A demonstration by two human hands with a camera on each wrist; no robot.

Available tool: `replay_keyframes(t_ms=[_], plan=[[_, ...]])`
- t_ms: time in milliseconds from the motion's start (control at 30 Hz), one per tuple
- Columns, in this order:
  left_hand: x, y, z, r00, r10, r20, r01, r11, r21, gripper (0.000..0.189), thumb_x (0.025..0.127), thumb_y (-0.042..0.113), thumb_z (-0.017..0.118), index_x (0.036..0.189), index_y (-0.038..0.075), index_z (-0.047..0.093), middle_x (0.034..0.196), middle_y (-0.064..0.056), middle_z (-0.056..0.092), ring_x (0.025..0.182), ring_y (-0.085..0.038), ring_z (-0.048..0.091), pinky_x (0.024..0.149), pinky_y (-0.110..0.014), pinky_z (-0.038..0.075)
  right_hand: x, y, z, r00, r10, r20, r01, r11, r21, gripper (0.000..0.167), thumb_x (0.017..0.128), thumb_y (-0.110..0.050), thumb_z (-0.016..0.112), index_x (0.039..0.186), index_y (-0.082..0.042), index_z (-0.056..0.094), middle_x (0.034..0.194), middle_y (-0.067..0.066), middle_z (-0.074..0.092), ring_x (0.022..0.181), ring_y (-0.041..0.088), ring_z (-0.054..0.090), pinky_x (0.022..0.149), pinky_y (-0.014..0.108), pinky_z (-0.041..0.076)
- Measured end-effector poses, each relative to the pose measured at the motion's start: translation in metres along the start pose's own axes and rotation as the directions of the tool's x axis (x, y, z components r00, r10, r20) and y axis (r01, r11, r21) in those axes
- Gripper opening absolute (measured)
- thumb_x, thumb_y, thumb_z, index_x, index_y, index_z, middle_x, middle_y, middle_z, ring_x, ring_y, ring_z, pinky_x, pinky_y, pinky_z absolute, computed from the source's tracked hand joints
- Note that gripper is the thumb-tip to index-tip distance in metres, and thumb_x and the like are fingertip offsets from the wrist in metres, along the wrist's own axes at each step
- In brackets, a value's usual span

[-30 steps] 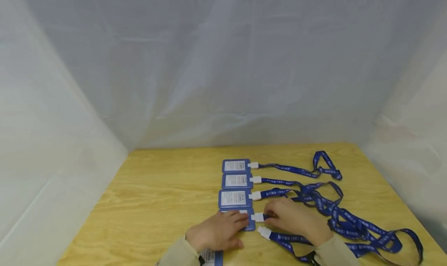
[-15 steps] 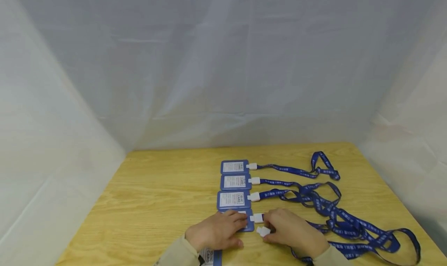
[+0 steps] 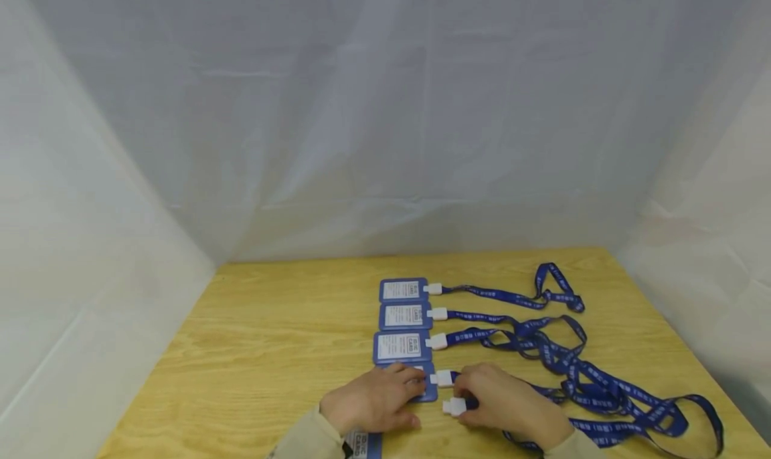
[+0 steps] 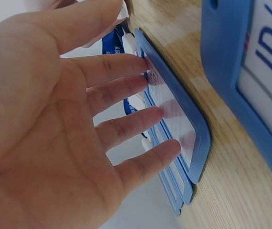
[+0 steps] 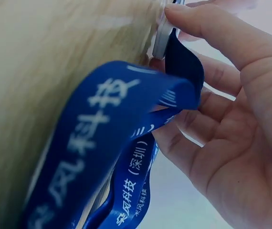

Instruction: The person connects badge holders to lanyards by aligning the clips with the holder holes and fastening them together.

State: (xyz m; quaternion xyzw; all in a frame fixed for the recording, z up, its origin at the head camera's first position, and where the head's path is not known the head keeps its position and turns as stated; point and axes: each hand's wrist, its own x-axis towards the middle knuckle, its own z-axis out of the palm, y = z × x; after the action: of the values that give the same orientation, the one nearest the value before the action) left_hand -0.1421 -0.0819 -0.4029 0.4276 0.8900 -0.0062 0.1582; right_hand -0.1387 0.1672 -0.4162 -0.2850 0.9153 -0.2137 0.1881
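Note:
My left hand [image 3: 373, 399] lies with fingers extended, their tips touching a blue ID card holder [image 3: 430, 393], fourth from the back of a column. In the left wrist view this holder's clear face [image 4: 167, 102] is under the fingertips. My right hand [image 3: 506, 402] pinches a blue lanyard at its white plastic clip [image 3: 456, 407], which points left just in front of the fourth holder's own clip [image 3: 444, 378]. In the right wrist view the thumb presses the clip's edge [image 5: 161, 43], and the printed strap [image 5: 93, 119] loops beneath the hand. Another card holder [image 3: 370, 445] lies partly hidden by my left wrist.
Further back, three card holders [image 3: 403, 290] lie in the column, each joined to a clip and lanyard [image 3: 500, 298]. Tangled straps [image 3: 596, 385] spread over the right of the wooden table [image 3: 271, 325]. Pale sheeting [image 3: 385, 124] rises behind and at both sides.
My right hand has shifted slightly toward me and taken hold of the loose lanyard's clip. That clip has turned from slanting to pointing left. My left hand stays in place.

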Motion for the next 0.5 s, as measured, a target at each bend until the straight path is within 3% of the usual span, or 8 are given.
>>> replay_keyframes(t_ms=[267, 500], plan=[[0.001, 0.0, 0.004, 1.0, -0.017, 0.013, 0.017, 1.0, -0.003, 0.057, 0.099, 0.054, 0.056, 0.147, 0.023, 0.053, 0.154, 0.005, 0.047, 0.141, -0.019, 0.044, 0.111, -0.041, 0.046, -0.005, 0.002, 0.0, 1.0, 0.02, 0.004, -0.021, 1.0, 0.017, 0.024, 0.085, -0.031, 0.081, 0.103, -0.016, 0.076, 0.092, -0.013, 0.064, 0.079, -0.001, 0.054, 0.071, 0.026, 0.053], [-0.002, 0.005, -0.007, 0.997, -0.058, -0.055, 0.06, 0.998, 0.037, 0.059, 0.098, 0.054, 0.058, 0.146, 0.021, 0.053, 0.153, 0.006, 0.048, 0.139, -0.017, 0.047, 0.111, -0.041, 0.047, -0.008, 0.005, -0.004, 1.0, 0.022, -0.016, -0.022, 0.999, 0.048, 0.025, 0.085, -0.029, 0.081, 0.105, -0.013, 0.077, 0.093, -0.012, 0.066, 0.079, 0.0, 0.056, 0.07, 0.025, 0.054]])
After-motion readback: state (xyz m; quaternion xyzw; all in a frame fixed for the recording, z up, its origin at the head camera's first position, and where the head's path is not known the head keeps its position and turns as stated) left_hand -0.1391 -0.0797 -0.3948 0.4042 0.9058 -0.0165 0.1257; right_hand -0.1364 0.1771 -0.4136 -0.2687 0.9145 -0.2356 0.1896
